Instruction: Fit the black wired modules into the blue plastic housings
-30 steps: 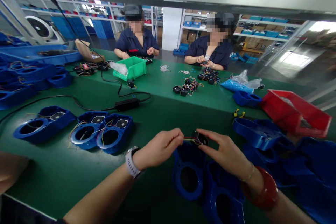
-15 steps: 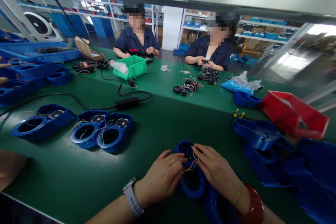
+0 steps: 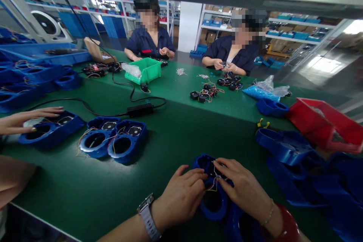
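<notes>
Near the front edge of the green table, a blue housing [image 3: 214, 207] with a large round hole lies under both hands. My left hand [image 3: 181, 194] is at its left side, fingers curled and closed at the wires; whatever its fingertips pinch is too small to make out. My right hand [image 3: 244, 185] rests its fingers on a black part [image 3: 211, 168] seated in the housing's upper compartment, on the right. Yellow, red and white wires [image 3: 211, 185] run between the hands. Another blue housing [image 3: 238, 223] lies partly beneath my right forearm.
Two blue housings [image 3: 127, 147] with wired parts stand left of centre. A co-worker's hand [image 3: 34, 119] touches another at the left. Blue housings [image 3: 292, 177] and a red bin [image 3: 326, 124] are at the right. A green bin [image 3: 150, 71], a black cable box [image 3: 140, 110] and two people are across.
A co-worker's hand has come in from the left onto the leftmost housing. The view has shifted slightly. My hands stay at the same housing, my right fingers a little more over the black part.
</notes>
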Available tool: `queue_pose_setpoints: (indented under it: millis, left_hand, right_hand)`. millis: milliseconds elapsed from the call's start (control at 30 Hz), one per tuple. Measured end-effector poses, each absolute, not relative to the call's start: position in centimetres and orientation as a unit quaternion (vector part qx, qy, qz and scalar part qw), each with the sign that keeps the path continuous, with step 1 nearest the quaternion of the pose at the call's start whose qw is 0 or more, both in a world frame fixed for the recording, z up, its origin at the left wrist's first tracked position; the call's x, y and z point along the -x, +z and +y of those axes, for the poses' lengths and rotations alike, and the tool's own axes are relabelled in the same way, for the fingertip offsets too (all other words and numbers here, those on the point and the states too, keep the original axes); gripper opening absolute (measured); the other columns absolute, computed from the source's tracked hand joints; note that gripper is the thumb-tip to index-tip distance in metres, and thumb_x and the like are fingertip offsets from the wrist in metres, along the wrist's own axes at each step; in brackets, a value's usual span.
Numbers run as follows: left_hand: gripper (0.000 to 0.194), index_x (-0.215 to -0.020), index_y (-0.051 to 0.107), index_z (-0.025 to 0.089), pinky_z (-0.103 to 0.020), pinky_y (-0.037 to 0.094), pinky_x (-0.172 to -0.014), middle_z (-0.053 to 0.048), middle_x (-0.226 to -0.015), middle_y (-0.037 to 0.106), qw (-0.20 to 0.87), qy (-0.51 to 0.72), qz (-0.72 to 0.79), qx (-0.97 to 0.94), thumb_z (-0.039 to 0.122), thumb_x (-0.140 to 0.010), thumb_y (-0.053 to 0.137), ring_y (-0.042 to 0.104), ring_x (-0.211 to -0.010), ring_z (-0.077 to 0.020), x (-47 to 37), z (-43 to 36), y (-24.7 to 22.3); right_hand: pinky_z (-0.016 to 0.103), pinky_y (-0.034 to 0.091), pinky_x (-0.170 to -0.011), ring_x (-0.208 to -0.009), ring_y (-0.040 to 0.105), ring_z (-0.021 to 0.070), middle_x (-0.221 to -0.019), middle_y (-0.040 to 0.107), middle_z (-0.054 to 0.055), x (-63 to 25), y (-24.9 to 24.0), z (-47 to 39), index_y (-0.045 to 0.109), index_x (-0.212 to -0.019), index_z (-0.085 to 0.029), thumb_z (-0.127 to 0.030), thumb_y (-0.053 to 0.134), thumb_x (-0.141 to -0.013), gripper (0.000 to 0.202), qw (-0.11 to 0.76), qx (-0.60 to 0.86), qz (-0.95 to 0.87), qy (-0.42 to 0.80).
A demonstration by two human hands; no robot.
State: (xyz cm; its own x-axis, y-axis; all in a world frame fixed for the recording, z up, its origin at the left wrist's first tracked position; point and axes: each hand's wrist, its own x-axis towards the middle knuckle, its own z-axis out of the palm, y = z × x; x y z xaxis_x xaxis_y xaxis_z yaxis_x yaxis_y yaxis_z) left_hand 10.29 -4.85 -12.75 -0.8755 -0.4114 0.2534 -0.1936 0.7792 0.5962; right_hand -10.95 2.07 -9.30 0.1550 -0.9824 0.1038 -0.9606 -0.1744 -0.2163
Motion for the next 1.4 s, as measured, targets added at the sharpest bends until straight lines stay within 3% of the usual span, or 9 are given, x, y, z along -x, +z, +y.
queue_pose_setpoints:
  millis: [333,500,567,667,767,933,1133,1300,1400]
  left_hand:
    - [0.014,-0.101,0.053,0.022,-0.042,0.025,-0.110,0.000,-0.126,0.060,0.189,-0.286,-0.930,-0.130,0.021,-0.094,0.042,0.046,-0.127,-0.0152,-10.6,-5.3,-13.1]
    - [0.014,-0.099,0.056,0.021,-0.044,0.021,-0.114,-0.003,-0.129,0.058,0.181,-0.266,-0.940,-0.114,0.028,-0.094,0.045,0.045,-0.128,-0.0171,-10.5,-5.8,-12.4]
    - [0.036,-0.117,0.052,0.019,-0.047,0.018,-0.116,-0.009,-0.137,0.051,0.183,-0.251,-0.944,-0.108,0.045,-0.093,0.047,0.039,-0.133,-0.0213,-10.0,-5.4,-11.7]
    - [0.081,-0.145,0.025,0.014,-0.050,0.012,-0.117,-0.014,-0.148,0.036,0.156,-0.247,-0.953,-0.082,0.065,-0.085,0.048,0.031,-0.138,-0.0256,-8.8,-4.6,-11.1]
    - [0.092,-0.148,0.016,0.014,-0.054,0.002,-0.116,-0.014,-0.149,0.034,0.134,-0.245,-0.956,-0.088,0.064,-0.082,0.054,0.031,-0.137,-0.0264,-8.2,-5.0,-11.3]
    - [0.089,-0.146,0.024,0.017,-0.055,-0.005,-0.115,-0.012,-0.147,0.037,0.145,-0.235,-0.955,-0.109,0.059,-0.077,0.063,0.032,-0.137,-0.0255,-9.6,-7.9,-12.0]
    - [0.091,-0.146,0.023,0.020,-0.062,-0.003,-0.112,-0.012,-0.150,0.032,0.130,-0.177,-0.954,-0.206,0.069,-0.077,0.055,0.025,-0.140,-0.0280,-14.8,-10.6,-10.8]
    - [0.063,-0.141,0.038,0.026,-0.070,0.007,-0.107,-0.012,-0.153,0.024,0.175,-0.005,-0.840,-0.513,0.062,-0.089,0.042,0.012,-0.143,-0.0339,-22.1,-13.4,-11.1]
    - [0.055,-0.137,0.044,0.029,-0.075,0.010,-0.101,-0.014,-0.150,0.031,0.138,0.015,-0.778,-0.613,0.059,-0.092,0.039,0.021,-0.140,-0.0384,-25.7,-14.8,-12.3]
  right_hand:
    - [0.045,0.053,-0.091,-0.109,0.056,0.0274,-0.122,0.058,0.016,10.4,-9.3,2.0,0.060,-0.118,-0.009,-0.011,0.044,-0.089,0.034,0.048,0.782,0.621,-0.004]
    - [0.055,0.043,-0.101,-0.123,0.047,0.0315,-0.134,0.050,0.018,10.3,-9.8,3.0,0.053,-0.129,-0.011,-0.032,0.050,-0.091,0.043,0.090,0.757,0.647,0.004]
    - [0.060,0.037,-0.104,-0.126,0.044,0.0328,-0.139,0.046,0.016,10.4,-9.8,3.2,0.051,-0.132,-0.015,-0.041,0.056,-0.087,0.053,0.117,0.746,0.655,0.006]
    - [0.059,0.032,-0.108,-0.131,0.039,0.0313,-0.143,0.042,0.015,11.1,-9.8,3.8,0.048,-0.136,-0.016,-0.049,0.054,-0.087,0.059,0.148,0.739,0.657,-0.002]
    - [0.060,0.035,-0.105,-0.132,0.038,0.0327,-0.146,0.038,0.015,12.1,-10.3,5.0,0.045,-0.138,-0.018,-0.050,0.049,-0.089,0.058,0.125,0.746,0.653,-0.026]
    - [0.069,0.035,-0.099,-0.133,0.033,0.0361,-0.148,0.033,0.012,11.7,-11.3,4.5,0.032,-0.145,-0.028,-0.051,0.052,-0.088,0.064,0.086,0.799,0.595,-0.032]
    - [0.057,0.031,-0.108,-0.135,0.030,0.0327,-0.150,0.028,0.015,6.7,-9.8,-3.2,0.032,-0.145,-0.025,-0.034,0.063,-0.083,0.069,0.142,0.820,0.554,0.031]
    - [0.055,0.026,-0.111,-0.137,0.025,0.0344,-0.152,0.022,0.018,2.2,-8.2,-8.9,0.027,-0.147,-0.022,-0.039,0.061,-0.085,0.072,0.159,0.833,0.525,0.074]
    - [0.054,0.024,-0.111,-0.138,0.021,0.0354,-0.154,0.017,0.018,0.1,-8.0,-10.5,0.021,-0.149,-0.021,-0.047,0.056,-0.086,0.076,0.191,0.829,0.520,0.081]
